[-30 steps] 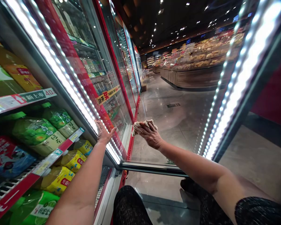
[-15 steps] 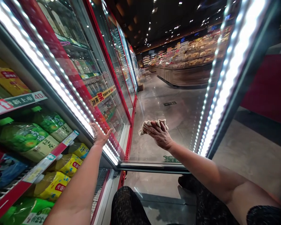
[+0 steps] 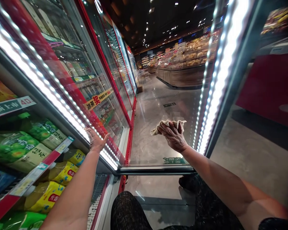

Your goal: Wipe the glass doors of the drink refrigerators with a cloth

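My left hand [image 3: 95,141] lies flat with spread fingers on the lit frame of the refrigerated case [image 3: 62,95], just right of the drink shelves. My right hand [image 3: 173,135] presses a crumpled beige cloth [image 3: 168,124] against the inner side of the open glass door [image 3: 163,105], near the door's lit right edge. Its fingers are curled over the cloth. My knees in dark trousers [image 3: 132,209] show at the bottom.
Shelves on the left hold green bottles [image 3: 21,140] and yellow bottles [image 3: 50,191] behind price rails [image 3: 38,169]. More glass cooler doors [image 3: 115,64] run down the aisle. A shiny floor [image 3: 158,95] leads to a wooden produce island [image 3: 184,75]. A red panel [image 3: 271,86] stands right.
My right hand has slid the cloth rightward and slightly up across the glass door. My left hand stays on the case frame; the view has shifted a little.
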`<state>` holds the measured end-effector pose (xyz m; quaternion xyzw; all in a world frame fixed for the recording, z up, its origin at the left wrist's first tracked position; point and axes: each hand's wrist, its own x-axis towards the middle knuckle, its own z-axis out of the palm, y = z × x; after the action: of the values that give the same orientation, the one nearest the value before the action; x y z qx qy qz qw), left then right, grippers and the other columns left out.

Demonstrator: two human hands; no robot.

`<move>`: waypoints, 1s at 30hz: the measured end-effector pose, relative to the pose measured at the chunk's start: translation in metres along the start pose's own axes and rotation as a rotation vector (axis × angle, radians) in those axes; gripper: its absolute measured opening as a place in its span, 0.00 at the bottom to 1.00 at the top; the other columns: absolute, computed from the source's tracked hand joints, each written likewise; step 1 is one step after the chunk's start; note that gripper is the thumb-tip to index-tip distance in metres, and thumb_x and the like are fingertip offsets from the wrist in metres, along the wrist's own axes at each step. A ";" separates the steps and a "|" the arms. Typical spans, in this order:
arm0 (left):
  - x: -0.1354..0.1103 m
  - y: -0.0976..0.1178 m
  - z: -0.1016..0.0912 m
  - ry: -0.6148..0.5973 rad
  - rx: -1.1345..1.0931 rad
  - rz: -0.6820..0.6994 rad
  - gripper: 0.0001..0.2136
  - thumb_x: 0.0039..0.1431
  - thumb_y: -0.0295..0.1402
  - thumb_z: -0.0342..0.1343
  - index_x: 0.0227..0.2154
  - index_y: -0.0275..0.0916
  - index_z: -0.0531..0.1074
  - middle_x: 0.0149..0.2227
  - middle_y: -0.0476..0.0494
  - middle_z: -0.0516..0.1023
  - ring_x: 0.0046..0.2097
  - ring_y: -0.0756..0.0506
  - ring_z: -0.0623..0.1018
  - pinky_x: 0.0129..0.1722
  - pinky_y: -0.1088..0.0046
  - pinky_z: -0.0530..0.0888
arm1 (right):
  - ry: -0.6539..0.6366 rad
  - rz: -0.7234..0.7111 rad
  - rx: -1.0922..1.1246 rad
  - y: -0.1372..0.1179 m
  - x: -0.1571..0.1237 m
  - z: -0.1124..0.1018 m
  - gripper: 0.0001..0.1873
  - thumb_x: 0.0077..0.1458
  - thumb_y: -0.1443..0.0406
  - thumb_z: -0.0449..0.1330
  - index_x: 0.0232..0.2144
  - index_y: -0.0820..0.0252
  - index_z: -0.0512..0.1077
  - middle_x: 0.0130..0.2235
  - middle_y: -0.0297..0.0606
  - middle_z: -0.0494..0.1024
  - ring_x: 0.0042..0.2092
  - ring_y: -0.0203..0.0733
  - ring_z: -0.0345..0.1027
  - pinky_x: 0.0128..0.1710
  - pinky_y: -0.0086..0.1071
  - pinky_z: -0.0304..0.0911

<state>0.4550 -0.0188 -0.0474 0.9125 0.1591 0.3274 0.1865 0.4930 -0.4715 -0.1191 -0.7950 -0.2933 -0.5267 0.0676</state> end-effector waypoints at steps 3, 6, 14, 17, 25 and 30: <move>0.000 0.000 0.000 -0.006 0.005 -0.007 0.65 0.48 0.60 0.60 0.70 0.15 0.31 0.74 0.18 0.27 0.74 0.35 0.27 0.73 0.56 0.38 | -0.042 0.006 0.000 0.012 -0.015 -0.003 0.32 0.64 0.69 0.57 0.68 0.45 0.62 0.64 0.37 0.73 0.71 0.52 0.52 0.73 0.56 0.34; -0.001 0.001 0.001 0.009 0.008 -0.011 0.64 0.48 0.59 0.61 0.71 0.18 0.31 0.74 0.19 0.27 0.75 0.34 0.29 0.73 0.54 0.39 | -0.044 0.056 -0.016 0.032 -0.009 -0.012 0.32 0.63 0.69 0.57 0.68 0.46 0.63 0.66 0.38 0.70 0.72 0.54 0.50 0.73 0.56 0.37; -0.001 0.001 0.001 0.003 -0.002 -0.002 0.65 0.48 0.59 0.60 0.70 0.14 0.30 0.73 0.16 0.27 0.74 0.33 0.28 0.73 0.55 0.38 | 0.085 0.278 -0.054 0.056 -0.030 -0.010 0.28 0.62 0.67 0.55 0.64 0.50 0.69 0.68 0.43 0.65 0.73 0.58 0.45 0.71 0.62 0.44; -0.001 0.001 0.001 0.001 -0.015 -0.018 0.65 0.48 0.59 0.61 0.71 0.17 0.30 0.74 0.18 0.26 0.75 0.33 0.28 0.73 0.54 0.40 | 0.078 0.316 -0.052 0.056 -0.043 -0.007 0.27 0.63 0.68 0.52 0.63 0.52 0.70 0.68 0.44 0.66 0.73 0.56 0.46 0.71 0.61 0.45; -0.002 0.004 -0.001 -0.037 -0.001 -0.057 0.66 0.48 0.61 0.60 0.70 0.15 0.29 0.73 0.17 0.23 0.74 0.32 0.28 0.73 0.54 0.39 | 0.058 0.294 -0.065 0.097 0.013 -0.056 0.28 0.67 0.70 0.49 0.66 0.49 0.66 0.66 0.37 0.69 0.74 0.52 0.45 0.73 0.53 0.45; -0.002 0.003 0.000 -0.029 0.008 -0.048 0.66 0.49 0.60 0.61 0.69 0.13 0.28 0.73 0.14 0.25 0.74 0.31 0.29 0.73 0.54 0.38 | 0.117 0.320 -0.137 0.100 -0.014 -0.054 0.25 0.68 0.67 0.50 0.65 0.54 0.67 0.65 0.42 0.70 0.72 0.55 0.49 0.72 0.57 0.42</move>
<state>0.4540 -0.0222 -0.0467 0.9139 0.1798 0.3088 0.1928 0.4993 -0.5812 -0.0875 -0.8022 -0.1220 -0.5734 0.1132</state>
